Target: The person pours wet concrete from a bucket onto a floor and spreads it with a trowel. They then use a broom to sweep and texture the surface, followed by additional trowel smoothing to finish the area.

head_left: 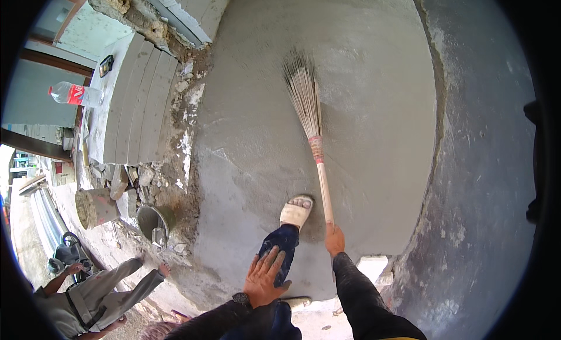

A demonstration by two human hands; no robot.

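My right hand (335,240) is wrapped round the wooden handle of a stick broom (305,97). The broom reaches away from me, and its spread, dark-tipped bristles lie on the smooth, wet-looking grey cement floor (374,129). My left hand (266,275) rests on my knee with its fingers spread and holds nothing; a dark watch is on that wrist. Just beyond the left hand, my foot in a pale sandal (297,211) stands on the cement, left of the broom handle.
On the left, a stack of pale blocks (137,100) bears a plastic bottle (76,94). Rubble and two buckets (96,208) (156,223) stand nearer. A person in grey (87,299) is at the lower left. A dark, worn wall (479,164) runs along the right.
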